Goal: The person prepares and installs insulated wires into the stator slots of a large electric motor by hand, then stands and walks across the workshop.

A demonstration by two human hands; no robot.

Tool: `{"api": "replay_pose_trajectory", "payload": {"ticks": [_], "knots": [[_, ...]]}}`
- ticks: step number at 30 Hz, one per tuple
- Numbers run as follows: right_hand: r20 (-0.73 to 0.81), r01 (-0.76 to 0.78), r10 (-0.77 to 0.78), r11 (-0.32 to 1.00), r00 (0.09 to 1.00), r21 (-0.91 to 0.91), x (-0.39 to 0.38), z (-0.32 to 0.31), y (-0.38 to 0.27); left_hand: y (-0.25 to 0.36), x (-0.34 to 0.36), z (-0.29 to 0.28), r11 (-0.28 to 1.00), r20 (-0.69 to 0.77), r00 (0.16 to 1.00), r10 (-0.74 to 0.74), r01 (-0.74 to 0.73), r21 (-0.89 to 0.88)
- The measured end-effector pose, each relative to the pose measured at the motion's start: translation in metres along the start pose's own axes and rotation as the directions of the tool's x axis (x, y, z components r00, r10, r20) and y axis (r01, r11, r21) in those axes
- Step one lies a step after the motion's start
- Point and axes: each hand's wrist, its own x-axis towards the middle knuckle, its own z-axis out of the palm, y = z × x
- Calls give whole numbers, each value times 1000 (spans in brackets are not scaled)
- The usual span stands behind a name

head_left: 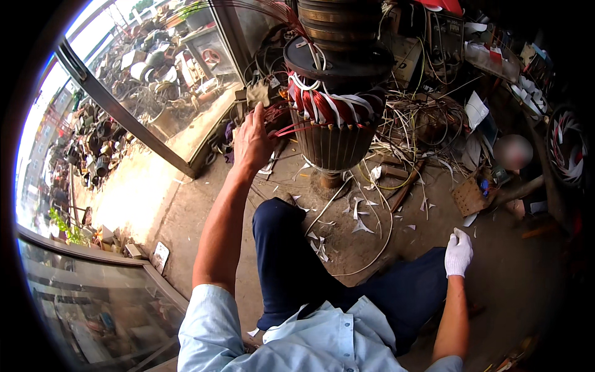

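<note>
An electric motor's wound rotor [336, 146] stands upright on the floor in front of me, a slotted core with brown ringed bands [339, 23] and a dark disc [338, 61] above it. Dark red wire coils, partly wrapped in white tape [328, 106], circle its upper part. My bare left hand [253, 141] is at the rotor's left side, closed on red wires [290, 129] that stick out from the coils; its fingertips partly hide them. My right hand [458, 253], in a white knit glove, rests beside my right knee with fingers curled and nothing visible in them.
Tangled wire [427, 121] lies right of the rotor, and white scraps [361, 217] litter the floor around a long loose cable [388, 239]. A taped coil ring [568, 149] stands at far right. On the left are a glass door frame [124, 115] and scrap heaps outside.
</note>
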Motion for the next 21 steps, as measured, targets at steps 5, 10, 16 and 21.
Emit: {"api": "replay_pose_trajectory", "payload": {"ticks": [5, 10, 16, 21], "knots": [[7, -28, 28, 1000, 1000, -7, -2, -2, 2, -39, -19, 31, 948, -100, 993, -63, 28, -318], [18, -18, 18, 1000, 1000, 5, -6, -6, 5, -94, -93, 18, 944, -25, 978, -208, 194, -268], [19, 22, -22, 1000, 1000, 6, -4, -2, 1, -211, -257, -12, 901, 6, 951, -310, 291, 322], [18, 63, -63, 998, 998, 20, -1, -1, -1, -259, -333, -27, 773, -1, 879, -477, 421, 475]]}}
